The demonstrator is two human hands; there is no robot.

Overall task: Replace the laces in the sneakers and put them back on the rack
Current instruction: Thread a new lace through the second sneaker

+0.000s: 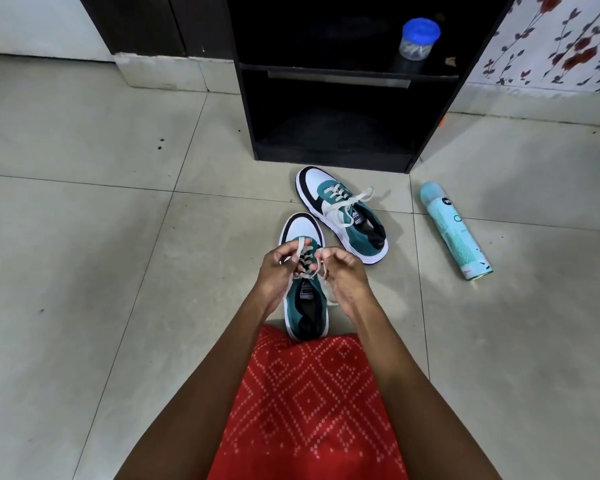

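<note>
Two teal, white and black sneakers lie on the tiled floor in front of a black rack (333,109). The near sneaker (305,306) points away from me, its heel against my red patterned garment. My left hand (278,271) pinches one end of its pale lace (300,245) above the eyelets. My right hand (343,275) pinches the other end of the same lace over the tongue. The far sneaker (343,213) lies slightly to the right, laced, with its lace ends loose.
A light blue spray can (454,230) lies on the floor to the right. A clear jar with a blue lid (419,38) stands on the rack's upper shelf. A floral wall is at the far right, a dark door frame at the far left.
</note>
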